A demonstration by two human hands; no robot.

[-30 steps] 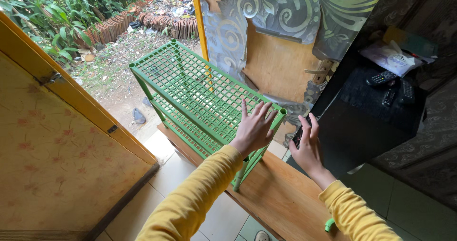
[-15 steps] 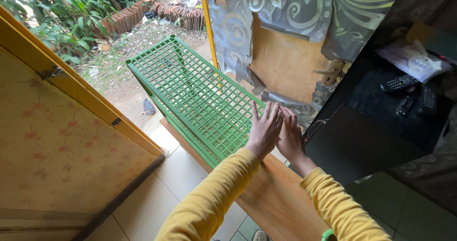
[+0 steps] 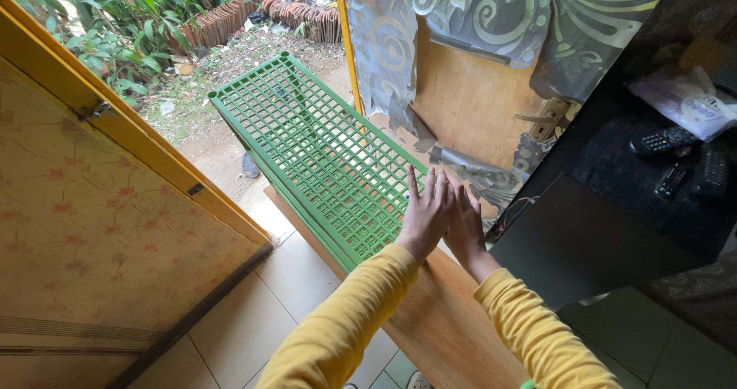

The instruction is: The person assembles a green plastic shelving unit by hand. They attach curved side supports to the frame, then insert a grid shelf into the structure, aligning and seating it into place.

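On green rack (image 3: 307,139) corner: left hand (image 3: 424,214) flat, open; right hand (image 3: 465,221) seemingly open too.

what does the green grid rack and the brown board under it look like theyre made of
The green grid rack looks like moulded plastic: uniform matte green, with thick, rounded square mesh cast in one piece. The brown board beneath it appears to be wood or a wood-look laminate; it shows a faint lengthwise grain and a smooth, slightly satin surface. Both hands, left and right, rest at the rack's near end.
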